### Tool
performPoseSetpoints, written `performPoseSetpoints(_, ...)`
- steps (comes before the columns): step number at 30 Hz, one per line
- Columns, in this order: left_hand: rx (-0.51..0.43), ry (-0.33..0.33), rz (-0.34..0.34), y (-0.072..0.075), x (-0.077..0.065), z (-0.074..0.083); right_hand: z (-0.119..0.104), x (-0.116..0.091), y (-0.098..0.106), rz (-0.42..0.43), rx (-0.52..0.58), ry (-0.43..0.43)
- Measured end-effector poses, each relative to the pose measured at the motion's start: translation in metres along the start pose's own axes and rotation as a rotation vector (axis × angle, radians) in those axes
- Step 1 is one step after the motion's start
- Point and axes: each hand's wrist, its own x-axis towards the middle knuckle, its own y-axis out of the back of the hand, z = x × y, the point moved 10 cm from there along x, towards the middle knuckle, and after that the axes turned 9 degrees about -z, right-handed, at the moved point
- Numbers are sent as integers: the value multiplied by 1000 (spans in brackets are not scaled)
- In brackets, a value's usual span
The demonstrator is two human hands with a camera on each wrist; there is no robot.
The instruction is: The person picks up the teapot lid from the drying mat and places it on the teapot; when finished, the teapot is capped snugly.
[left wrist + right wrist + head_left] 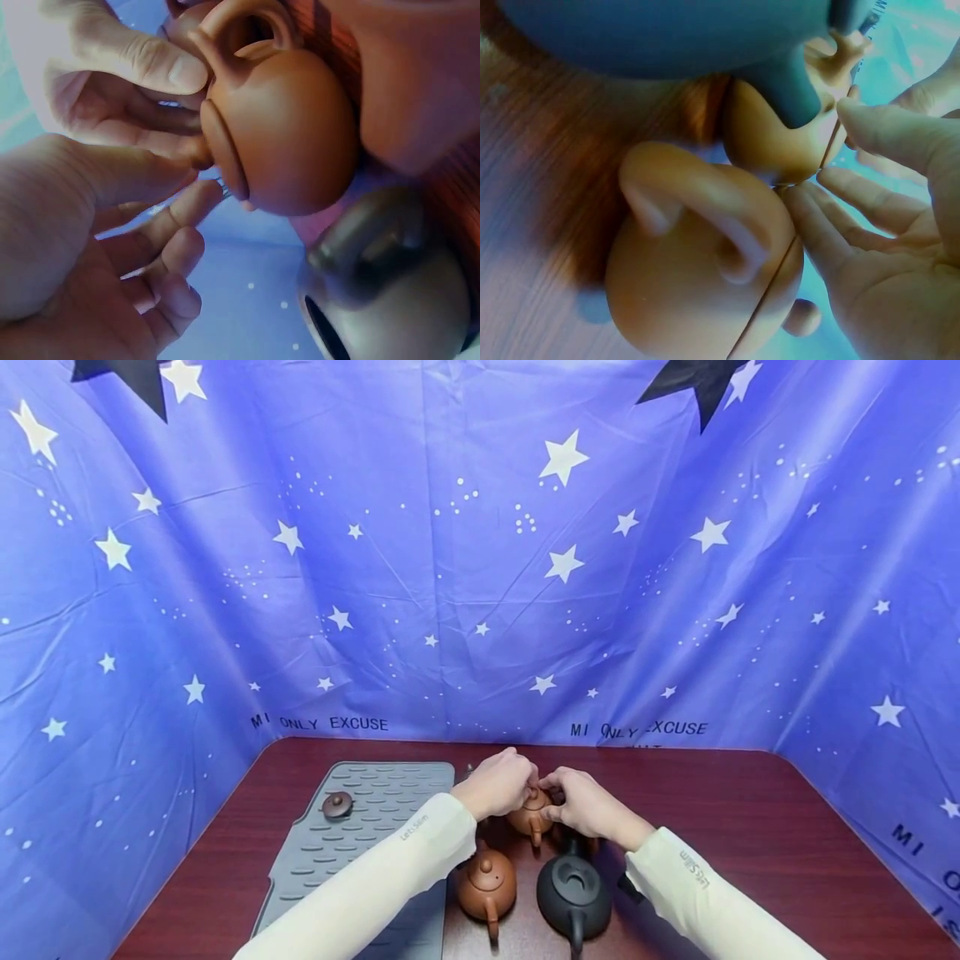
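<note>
Left hand [498, 783] pinches the knob of the lid [225, 150] on a small reddish-brown clay teapot [531, 814], between thumb and index finger; its other fingers are loosely bent. The lid sits on the pot's mouth. From the other side, my right hand [588, 806] touches this teapot with thumb and fingertips near the lid, the fingers mostly straight in the right wrist view. Close below the right hand is another brown teapot [697, 255] with a looped handle, largely hidden in the head view. A dark grey lidless teapot [390, 277] stands beyond my left hand.
Nearer me stand a brown lidded teapot [486, 885] and a black teapot [573, 897], between my forearms. A grey ribbed mat [390, 785] covers the table's left part, with a dark brown lid [337, 804] on it. Blue star-printed cloth [465, 568] hangs behind the table.
</note>
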Motion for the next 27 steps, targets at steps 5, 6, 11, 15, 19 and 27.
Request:
performPoseSetpoints(5, -24, 51, 62, 18, -16, -23, -4, 5, 4, 8, 5, -17)
performPoseSetpoints(6, -33, 57, 74, 22, -21, -28, -6, 6, 5, 14, 2, -16)
performPoseSetpoints(11, -95, 119, 90, 38, -44, -59, -15, 9, 13, 57, 5, 14)
performPoseSetpoints(15, -160, 194, 84, 44, -66, -88, -21, 12, 16, 72, 8, 39)
performPoseSetpoints(19, -168, 252, 84, 44, -91, -114, -25, 17, 14, 63, -9, 36)
performPoseSetpoints(27, -139, 326, 76, 32, -143, -159, -40, 29, 4, 26, -21, 72)
